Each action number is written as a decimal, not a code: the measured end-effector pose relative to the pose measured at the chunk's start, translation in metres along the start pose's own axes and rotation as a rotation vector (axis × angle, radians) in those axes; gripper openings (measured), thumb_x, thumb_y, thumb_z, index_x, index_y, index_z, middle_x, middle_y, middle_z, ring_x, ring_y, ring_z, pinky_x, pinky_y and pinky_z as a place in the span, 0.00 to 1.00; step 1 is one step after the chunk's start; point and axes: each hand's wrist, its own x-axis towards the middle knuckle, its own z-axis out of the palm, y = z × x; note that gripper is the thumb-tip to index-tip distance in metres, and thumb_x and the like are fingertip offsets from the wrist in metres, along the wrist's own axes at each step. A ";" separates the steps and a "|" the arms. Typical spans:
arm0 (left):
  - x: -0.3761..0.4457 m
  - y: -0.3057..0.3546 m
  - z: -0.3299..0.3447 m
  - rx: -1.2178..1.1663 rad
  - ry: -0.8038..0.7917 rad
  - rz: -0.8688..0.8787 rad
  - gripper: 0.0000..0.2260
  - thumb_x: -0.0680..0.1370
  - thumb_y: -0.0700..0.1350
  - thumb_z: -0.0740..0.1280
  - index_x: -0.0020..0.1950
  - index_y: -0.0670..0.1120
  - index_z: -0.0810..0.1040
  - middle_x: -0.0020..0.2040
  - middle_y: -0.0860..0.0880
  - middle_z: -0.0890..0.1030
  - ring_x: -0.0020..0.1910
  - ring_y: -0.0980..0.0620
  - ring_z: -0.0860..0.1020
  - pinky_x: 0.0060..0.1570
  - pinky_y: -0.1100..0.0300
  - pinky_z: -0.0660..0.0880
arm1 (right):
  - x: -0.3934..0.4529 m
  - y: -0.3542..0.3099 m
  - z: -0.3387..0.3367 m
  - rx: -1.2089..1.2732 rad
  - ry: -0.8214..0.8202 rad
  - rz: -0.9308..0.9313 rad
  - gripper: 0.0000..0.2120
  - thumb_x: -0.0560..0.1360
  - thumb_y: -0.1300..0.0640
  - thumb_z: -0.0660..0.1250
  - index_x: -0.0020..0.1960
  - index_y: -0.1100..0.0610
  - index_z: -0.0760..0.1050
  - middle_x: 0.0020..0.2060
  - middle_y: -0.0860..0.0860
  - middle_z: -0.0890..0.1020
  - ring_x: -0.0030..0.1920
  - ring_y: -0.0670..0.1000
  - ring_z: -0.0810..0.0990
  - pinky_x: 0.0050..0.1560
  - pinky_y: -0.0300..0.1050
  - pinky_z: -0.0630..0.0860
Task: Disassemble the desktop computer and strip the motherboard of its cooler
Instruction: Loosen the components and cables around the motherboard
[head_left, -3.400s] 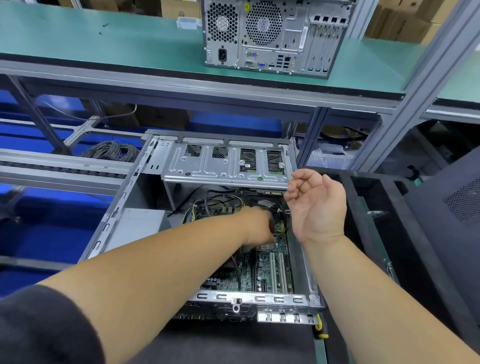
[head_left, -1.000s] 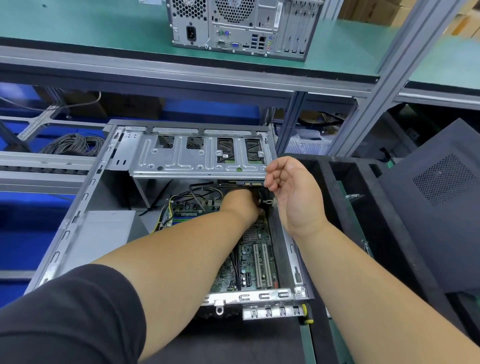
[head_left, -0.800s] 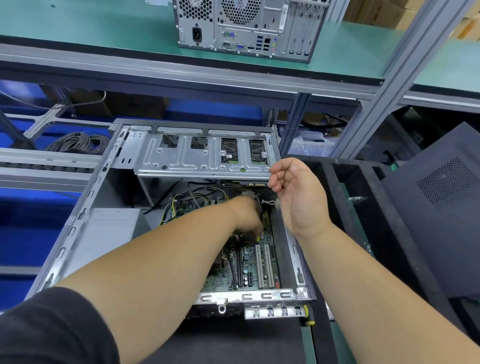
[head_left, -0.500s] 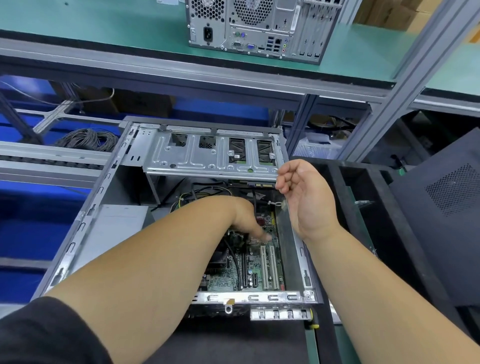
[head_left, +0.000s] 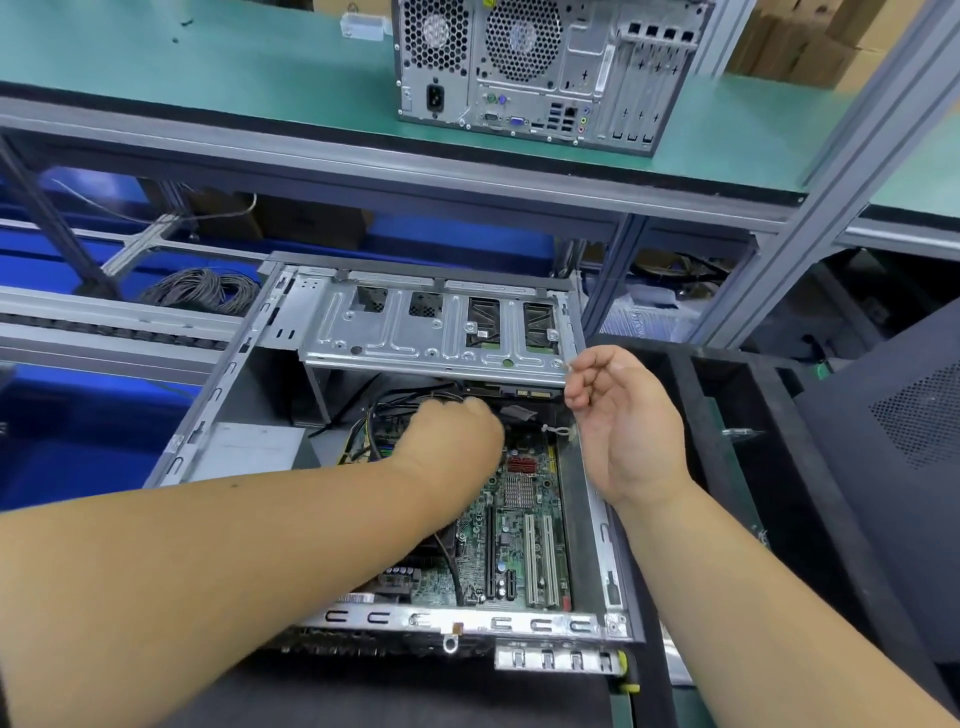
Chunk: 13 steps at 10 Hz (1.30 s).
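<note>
The open desktop case lies on its side in front of me, its silver drive cage across the far end. The green motherboard shows in the near right part; my left forearm covers the area to its left, so the cooler is hidden. My left hand reaches into the case just below the drive cage, among black cables; its fingers are hidden under the hand. My right hand hovers above the case's right wall, fingers loosely curled, holding nothing I can see. A white cable tie sticks out beside it.
A second tower computer stands on the green shelf above. A coil of cables lies at the left rear. A black side panel and black tray frame are at the right. A yellow-handled tool pokes out under the case's near corner.
My left hand has moved from the middle of the motherboard back up to the cables under the drive cage. My right hand stays raised at the case's right wall.
</note>
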 end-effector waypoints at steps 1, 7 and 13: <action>0.001 0.006 0.004 0.011 0.096 0.379 0.19 0.72 0.35 0.67 0.62 0.41 0.71 0.53 0.43 0.73 0.48 0.43 0.76 0.47 0.50 0.74 | -0.001 -0.001 0.004 -0.031 0.005 0.003 0.11 0.71 0.60 0.53 0.43 0.60 0.74 0.31 0.50 0.76 0.35 0.48 0.70 0.37 0.38 0.68; 0.092 0.038 0.037 -0.698 -0.225 -0.116 0.18 0.80 0.50 0.60 0.70 0.48 0.68 0.63 0.41 0.76 0.60 0.41 0.75 0.49 0.57 0.69 | -0.002 -0.003 0.005 -0.050 0.008 -0.011 0.12 0.68 0.60 0.52 0.42 0.61 0.73 0.30 0.51 0.75 0.34 0.48 0.69 0.37 0.39 0.67; 0.107 0.045 0.045 -0.539 -0.145 -0.042 0.16 0.83 0.50 0.54 0.61 0.44 0.76 0.60 0.42 0.78 0.60 0.43 0.76 0.58 0.51 0.71 | -0.001 -0.001 0.007 -0.118 0.020 0.009 0.12 0.67 0.60 0.53 0.41 0.60 0.74 0.29 0.51 0.75 0.34 0.49 0.69 0.37 0.40 0.67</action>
